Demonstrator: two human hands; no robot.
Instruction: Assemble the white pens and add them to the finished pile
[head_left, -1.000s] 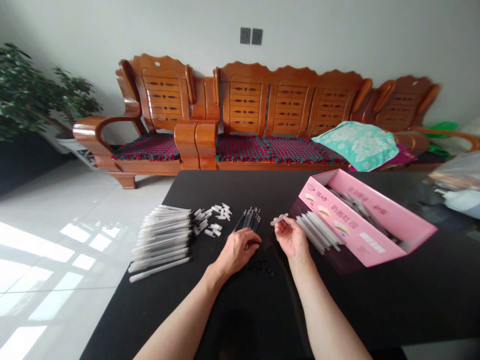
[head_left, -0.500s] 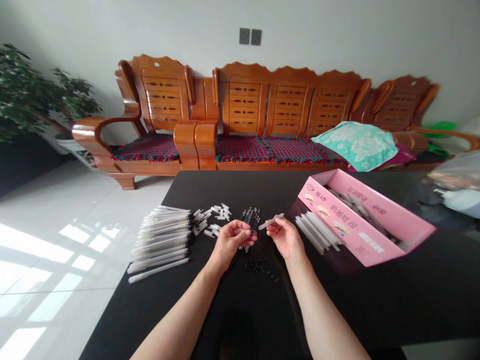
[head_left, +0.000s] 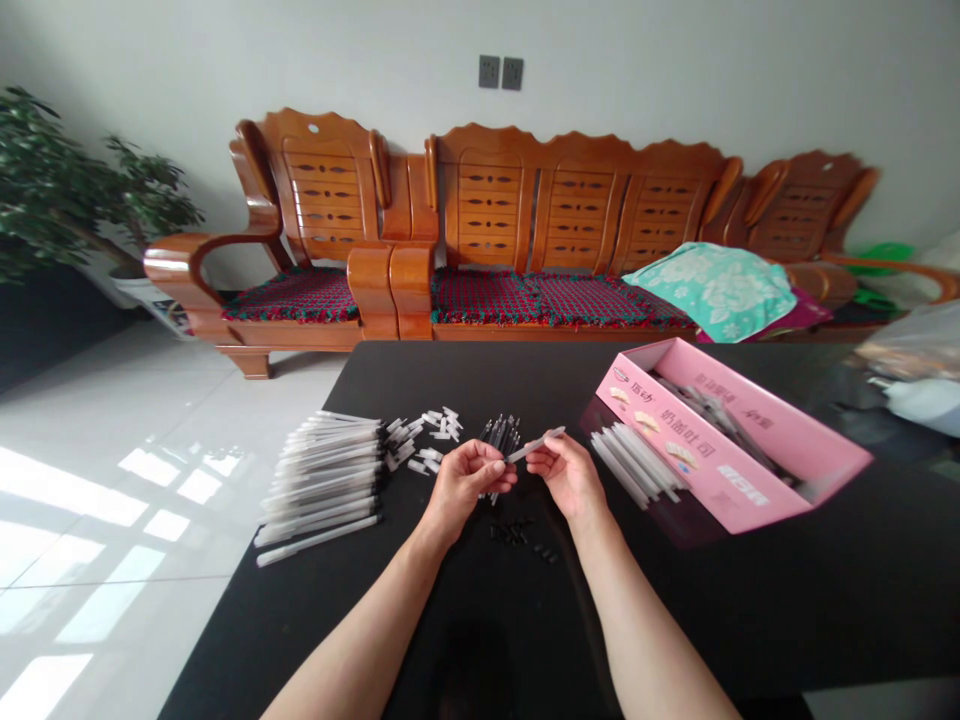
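Observation:
My right hand (head_left: pixel 571 476) pinches a translucent white pen barrel (head_left: pixel 541 442) that slants up to the right. The fingertips of my left hand (head_left: pixel 465 478) are closed at the barrel's lower left end, seemingly on a small dark part too small to name. Just behind my hands lies a bundle of dark refills (head_left: pixel 501 434). Small black pieces (head_left: pixel 519 536) are scattered on the black table (head_left: pixel 750 600) below my hands.
A stack of finished white pens (head_left: pixel 324 478) lies at the left, with loose white caps (head_left: pixel 424 436) beside it. Empty barrels (head_left: pixel 631 462) rest against a pink box (head_left: pixel 757 458) at the right. Wooden sofa and chairs stand behind the table.
My left hand rose from the black pieces on the table and came up to the end of the barrel. My right hand shifted slightly left toward it.

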